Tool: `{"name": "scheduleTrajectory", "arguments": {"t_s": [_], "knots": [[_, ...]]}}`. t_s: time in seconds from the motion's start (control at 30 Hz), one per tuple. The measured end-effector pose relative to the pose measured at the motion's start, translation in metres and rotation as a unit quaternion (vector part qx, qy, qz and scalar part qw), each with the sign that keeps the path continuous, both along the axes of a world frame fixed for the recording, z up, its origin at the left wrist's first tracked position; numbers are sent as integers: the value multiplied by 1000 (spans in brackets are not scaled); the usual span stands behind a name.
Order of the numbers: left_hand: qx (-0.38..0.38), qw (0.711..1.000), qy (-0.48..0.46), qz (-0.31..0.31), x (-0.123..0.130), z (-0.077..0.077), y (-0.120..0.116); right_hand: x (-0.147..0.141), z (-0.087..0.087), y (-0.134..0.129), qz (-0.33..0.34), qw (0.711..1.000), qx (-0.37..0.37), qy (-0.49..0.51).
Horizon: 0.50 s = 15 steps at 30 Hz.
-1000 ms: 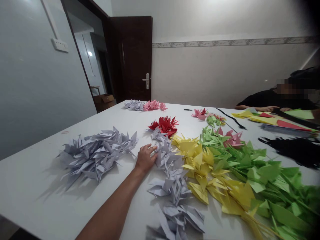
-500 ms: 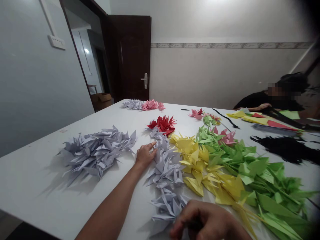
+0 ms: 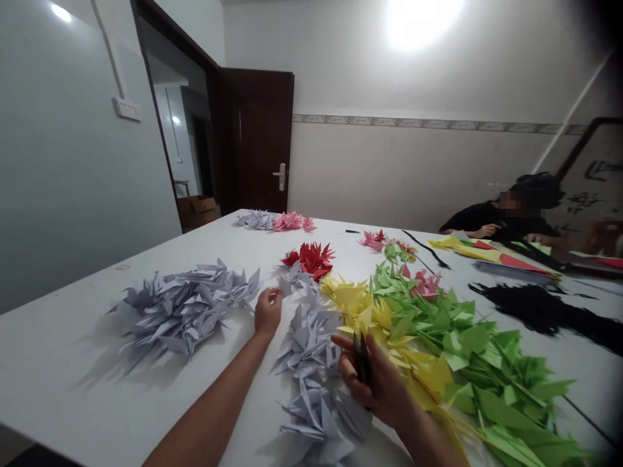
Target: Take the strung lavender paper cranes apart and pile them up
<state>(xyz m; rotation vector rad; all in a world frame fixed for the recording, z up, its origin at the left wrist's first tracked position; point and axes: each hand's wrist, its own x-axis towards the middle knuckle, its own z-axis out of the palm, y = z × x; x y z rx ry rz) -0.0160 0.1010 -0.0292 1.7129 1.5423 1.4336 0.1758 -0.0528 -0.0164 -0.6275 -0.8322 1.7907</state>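
Note:
On the white table, a row of lavender folded paper cranes runs toward me. At its far left side, my left hand is closed, with thumb and fingertips pinched at a pale paper tip; fingers partly hide it. My right hand holds small black thread snips, blades pointing up, over the near lavender and yellow cranes. Beside the row lie yellow paper cranes and green ones. Red cranes sit at the row's far end.
A bigger lavender pile lies to the left. Pink cranes are at the far edge. Black cord strands and stacked coloured paper lie on the right. Another person leans over the table there. A dark door stands behind.
My right hand has risen from the bottom edge, bringing the snips into clear view. My left hand has drawn back slightly left from the lavender cranes. The view has tilted up.

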Motion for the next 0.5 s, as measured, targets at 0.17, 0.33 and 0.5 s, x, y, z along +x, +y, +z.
{"name": "scheduleTrajectory", "arguments": {"t_s": [0.17,0.33,0.5], "knots": [[132,983,-80,-98,5,10,-38,1,7,1,-135,991,19,5],[319,925,38,-206,21,20,-67,-2,5,-1,-269,952,91,-112],[360,893,102,-251,28,22,-69,1,1,0,-331,891,180,-253]]}}
